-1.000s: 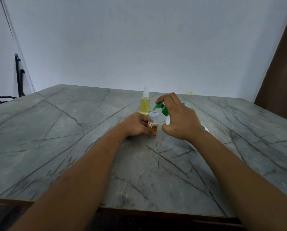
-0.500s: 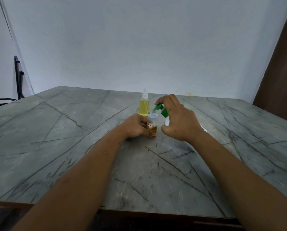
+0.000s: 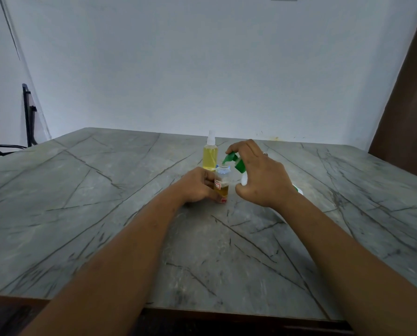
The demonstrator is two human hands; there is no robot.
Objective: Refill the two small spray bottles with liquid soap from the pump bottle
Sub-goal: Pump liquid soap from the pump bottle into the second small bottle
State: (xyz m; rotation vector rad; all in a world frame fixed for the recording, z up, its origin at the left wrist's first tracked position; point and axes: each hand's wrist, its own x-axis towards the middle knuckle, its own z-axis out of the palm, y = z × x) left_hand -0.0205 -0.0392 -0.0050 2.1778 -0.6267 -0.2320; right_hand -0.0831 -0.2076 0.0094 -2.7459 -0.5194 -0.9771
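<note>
Filling of the first container is in hand, as I judge it. The left grip [image 3: 197, 184] is curled around the open spray bottle [image 3: 222, 187], which seems to stand with its base on the desk [image 3: 105, 202], near the middle. Its sprayer top is off, and amber liquid reaches about half of its height.

The right grip [image 3: 260, 180] is wrapped around the pump bottle [image 3: 243, 181], which is tilted, with the forefinger lying over the green pump head. The nozzle [image 3: 226, 159] points down just above the open neck. I cannot tell if soap is flowing.

The second spray bottle [image 3: 210, 157] stands upright just behind, with its white sprayer on and yellow liquid inside.

The open bottle is probably light plastic with a narrow base, so it will tip easily. Holding it around the lower body, as the left grip does, is the sensible place, and not too hard, because a thin wall can squeeze in.

Spilled soap would make the wall slippery. The pump bottle is likely heavier, and each press can shift the nozzle away from the small neck.
</note>
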